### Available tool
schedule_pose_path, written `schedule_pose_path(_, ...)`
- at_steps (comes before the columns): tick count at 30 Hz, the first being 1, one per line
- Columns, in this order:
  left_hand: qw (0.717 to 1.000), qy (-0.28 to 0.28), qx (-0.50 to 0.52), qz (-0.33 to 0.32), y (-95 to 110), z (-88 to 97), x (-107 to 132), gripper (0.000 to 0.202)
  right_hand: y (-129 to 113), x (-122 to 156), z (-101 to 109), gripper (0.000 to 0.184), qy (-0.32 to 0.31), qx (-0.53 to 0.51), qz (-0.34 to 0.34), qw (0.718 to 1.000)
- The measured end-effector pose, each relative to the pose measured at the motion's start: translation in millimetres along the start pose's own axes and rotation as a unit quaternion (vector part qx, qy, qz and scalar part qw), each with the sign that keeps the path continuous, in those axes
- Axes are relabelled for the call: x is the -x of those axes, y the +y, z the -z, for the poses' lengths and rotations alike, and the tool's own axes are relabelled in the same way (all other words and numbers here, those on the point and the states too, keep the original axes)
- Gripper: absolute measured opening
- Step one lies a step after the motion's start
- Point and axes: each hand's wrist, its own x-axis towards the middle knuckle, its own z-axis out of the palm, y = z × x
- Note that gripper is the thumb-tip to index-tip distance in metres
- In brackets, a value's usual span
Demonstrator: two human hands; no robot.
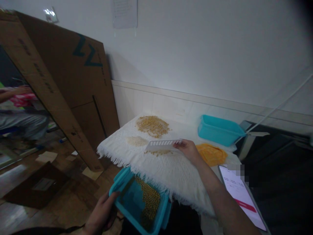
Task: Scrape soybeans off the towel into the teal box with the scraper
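Note:
My left hand (104,209) grips the left rim of a turquoise plastic bin (131,200), held tilted below the table's front edge. Yellow soybeans (151,197) lie along the bin's far and right sides. Over the table, my right hand (189,148) is closed on the right end of a thin white slotted plastic panel (158,146). A strip of loose soybeans (160,153) lies on the cloth just beside the panel's lower edge. Farther back spreads a larger soybean pile (153,125), with a small heap of pale grains (137,141) in front of it.
A white fringed tablecloth (171,171) covers the table. On the right are a second turquoise bin (217,131), a crumpled yellow cloth (212,154) and a phone (239,192) showing a timer. A tall cardboard box (83,81) stands left; beyond it, another person's arm (14,93) shows.

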Motion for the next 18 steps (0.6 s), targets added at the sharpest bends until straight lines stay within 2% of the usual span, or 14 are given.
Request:
schedule_pose_path(4, 1.000, 0.026, -0.013, -0.003, -4.6, 1.4, -3.9, 0.050, 2.7, 1.1, -3.9, 0.047, 0.006, 0.002, 0.016, 1.000)
schedule_pose_path(9, 1.000, 0.007, -0.005, 0.005, 0.2, 1.5, -3.9, 0.047, 2.6, 4.2, -5.4, 0.051, 0.017, 0.010, 0.028, 0.999)
schedule_pose_path(18, 0.999, 0.027, 0.040, -0.025, 4.4, -1.9, 2.2, 0.047, 4.6, 10.1, -10.3, 0.049, 0.005, 0.015, 0.030, 0.999)
